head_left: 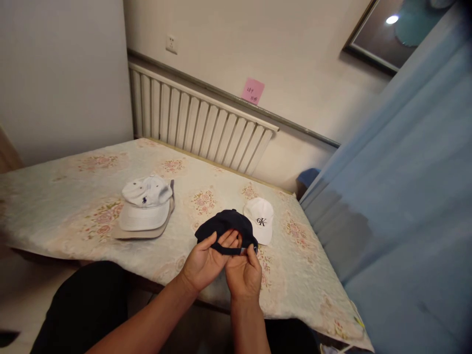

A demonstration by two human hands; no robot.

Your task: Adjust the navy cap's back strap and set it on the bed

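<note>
A dark navy cap (226, 226), its crown rounded and its back opening turned toward the wearer of the camera, is held in two bare hands near the front edge of a flower-print cover (221, 194); whether it touches the cover cannot be told. The fingers of the left hand (204, 265) reach into the arched opening, the thumb closed on the cap's edge, while the right hand (243, 278) grips the back strap beside a small greyish fastening. Partly hidden behind the cap's right side, a white cap (263, 211) shows a black monogram, its large K legible and overlapping a smaller letter, C or G. Well apart at left, a second white cap (147, 189), marked with a small dark-blue emblem resembling a horse and rider, sits atop a beige cap (142, 234). Beyond, a pink note (252, 90) above a pale radiator (199, 115) bears two lines of handwriting too small to read surely. A wall socket (171, 44), a framed picture (376, 37) and a blue curtain (398, 196) complete the surroundings.
</note>
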